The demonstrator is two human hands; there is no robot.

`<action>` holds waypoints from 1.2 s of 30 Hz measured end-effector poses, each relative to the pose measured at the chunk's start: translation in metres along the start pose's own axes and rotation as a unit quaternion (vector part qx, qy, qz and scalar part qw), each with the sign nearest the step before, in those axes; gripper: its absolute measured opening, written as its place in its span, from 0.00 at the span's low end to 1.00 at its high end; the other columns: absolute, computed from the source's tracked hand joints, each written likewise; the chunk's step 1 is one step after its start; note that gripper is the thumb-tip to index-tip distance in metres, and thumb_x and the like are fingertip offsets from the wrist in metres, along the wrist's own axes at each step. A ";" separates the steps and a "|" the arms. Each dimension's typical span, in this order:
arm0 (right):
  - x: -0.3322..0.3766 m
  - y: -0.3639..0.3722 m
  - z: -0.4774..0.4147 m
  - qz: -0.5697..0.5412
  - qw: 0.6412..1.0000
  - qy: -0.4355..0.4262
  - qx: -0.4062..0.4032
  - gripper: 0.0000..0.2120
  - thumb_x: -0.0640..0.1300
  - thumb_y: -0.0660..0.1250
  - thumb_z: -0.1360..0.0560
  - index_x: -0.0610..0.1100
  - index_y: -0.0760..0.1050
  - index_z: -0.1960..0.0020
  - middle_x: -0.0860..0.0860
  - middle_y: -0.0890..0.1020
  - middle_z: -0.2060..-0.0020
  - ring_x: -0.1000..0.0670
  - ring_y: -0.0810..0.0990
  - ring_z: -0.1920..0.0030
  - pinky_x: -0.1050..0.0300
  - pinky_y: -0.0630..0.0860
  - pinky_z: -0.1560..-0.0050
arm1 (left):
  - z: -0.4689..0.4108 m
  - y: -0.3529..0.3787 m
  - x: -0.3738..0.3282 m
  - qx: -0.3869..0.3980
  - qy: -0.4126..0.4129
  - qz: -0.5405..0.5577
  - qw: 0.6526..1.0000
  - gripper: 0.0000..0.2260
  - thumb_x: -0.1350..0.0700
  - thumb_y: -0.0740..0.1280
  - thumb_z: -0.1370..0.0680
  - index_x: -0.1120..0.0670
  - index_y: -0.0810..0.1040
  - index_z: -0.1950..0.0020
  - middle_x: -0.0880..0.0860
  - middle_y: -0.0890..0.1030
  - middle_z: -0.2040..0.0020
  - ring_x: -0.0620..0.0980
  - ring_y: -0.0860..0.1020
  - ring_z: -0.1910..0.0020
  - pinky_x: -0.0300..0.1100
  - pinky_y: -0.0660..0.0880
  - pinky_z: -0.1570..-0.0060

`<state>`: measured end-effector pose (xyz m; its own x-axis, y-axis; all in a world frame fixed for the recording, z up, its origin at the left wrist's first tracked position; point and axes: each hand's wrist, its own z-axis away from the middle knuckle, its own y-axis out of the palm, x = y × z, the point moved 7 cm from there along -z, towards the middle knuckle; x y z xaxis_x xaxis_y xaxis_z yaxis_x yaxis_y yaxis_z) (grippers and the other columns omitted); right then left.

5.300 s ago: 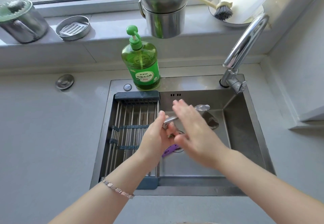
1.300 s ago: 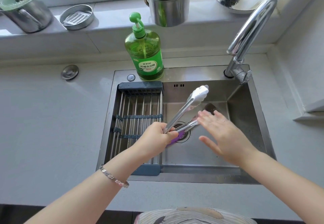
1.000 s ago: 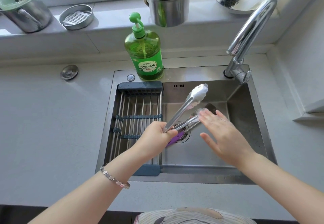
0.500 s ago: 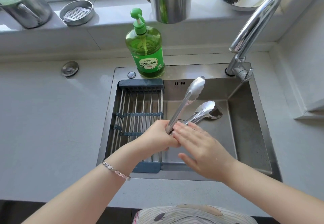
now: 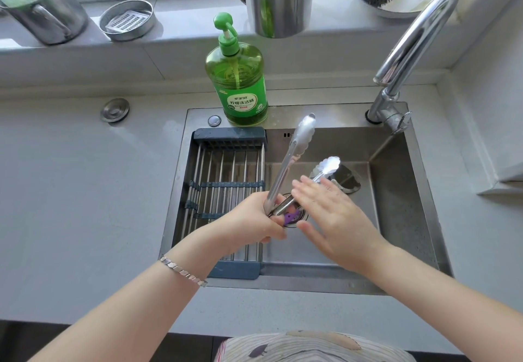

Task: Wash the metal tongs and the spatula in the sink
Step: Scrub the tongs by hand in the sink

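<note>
Over the sink (image 5: 402,200): metal tongs (image 5: 294,160) are being held, arms splayed.
Left hand (image 5: 254,220): is being clenched around the hinge end.
Right hand (image 5: 336,217): is being laid flat, fingers spread, on the lower arm.

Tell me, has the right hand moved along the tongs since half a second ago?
Yes. The right hand has slid up the lower arm of the tongs, away from the left hand and toward the back wall of the sink.
</note>
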<state>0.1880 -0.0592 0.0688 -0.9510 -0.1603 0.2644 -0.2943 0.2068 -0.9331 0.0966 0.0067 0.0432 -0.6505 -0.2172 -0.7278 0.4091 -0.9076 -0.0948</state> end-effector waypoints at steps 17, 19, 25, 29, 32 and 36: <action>-0.070 -0.029 -0.002 -0.202 0.931 0.245 -0.177 0.15 0.48 0.63 0.24 0.39 0.78 0.43 0.47 0.80 0.46 0.51 0.74 0.42 0.56 0.64 0.34 | 0.003 -0.001 -0.002 -0.031 -0.014 -0.077 0.996 0.12 0.66 0.71 0.29 0.51 0.73 0.55 0.44 0.68 0.75 0.38 0.68 0.80 0.33 0.70 0.69; -0.091 0.000 0.008 -0.400 0.795 0.442 -0.107 0.22 0.43 0.70 0.28 0.40 0.72 0.36 0.48 0.77 0.44 0.51 0.77 0.45 0.59 0.72 0.41 | 0.003 0.001 -0.001 -0.029 -0.012 -0.086 0.996 0.14 0.66 0.71 0.29 0.49 0.72 0.56 0.46 0.68 0.74 0.41 0.68 0.77 0.34 0.70 0.68; -0.090 0.030 0.009 -0.544 0.657 0.521 -0.036 0.13 0.33 0.72 0.30 0.30 0.77 0.47 0.39 0.81 0.58 0.50 0.83 0.69 0.63 0.81 0.68 | 0.004 -0.002 -0.001 -0.038 -0.009 -0.121 0.992 0.11 0.65 0.71 0.29 0.58 0.75 0.49 0.45 0.68 0.74 0.40 0.66 0.79 0.35 0.68 0.70; -0.085 0.039 0.012 -0.626 0.544 0.555 -0.065 0.10 0.37 0.61 0.22 0.30 0.75 0.48 0.41 0.81 0.61 0.52 0.82 0.70 0.62 0.80 0.69 | 0.002 -0.005 -0.003 -0.042 -0.014 -0.111 0.993 0.09 0.64 0.71 0.28 0.52 0.74 0.57 0.46 0.70 0.73 0.41 0.68 0.76 0.34 0.70 0.69; -0.070 0.044 0.013 -0.679 0.488 0.544 -0.067 0.04 0.31 0.62 0.24 0.31 0.75 0.51 0.42 0.82 0.59 0.53 0.84 0.67 0.63 0.82 0.64 | 0.001 -0.005 -0.002 -0.044 -0.017 -0.100 0.994 0.13 0.64 0.71 0.28 0.48 0.72 0.59 0.46 0.71 0.72 0.42 0.70 0.74 0.34 0.71 0.69; -0.067 0.049 0.019 -0.655 0.471 0.588 -0.054 0.06 0.35 0.70 0.28 0.34 0.77 0.53 0.44 0.82 0.63 0.53 0.83 0.71 0.63 0.80 0.70 | 0.001 0.001 0.002 -0.026 -0.027 -0.106 0.994 0.14 0.64 0.71 0.28 0.47 0.71 0.59 0.46 0.70 0.71 0.42 0.69 0.73 0.33 0.68 0.70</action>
<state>0.2394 -0.0567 0.0007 0.6787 0.4135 0.6070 -0.6437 0.7328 0.2205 0.0954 0.0053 0.0423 -0.7582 -0.0428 -0.6507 0.2903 -0.9157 -0.2780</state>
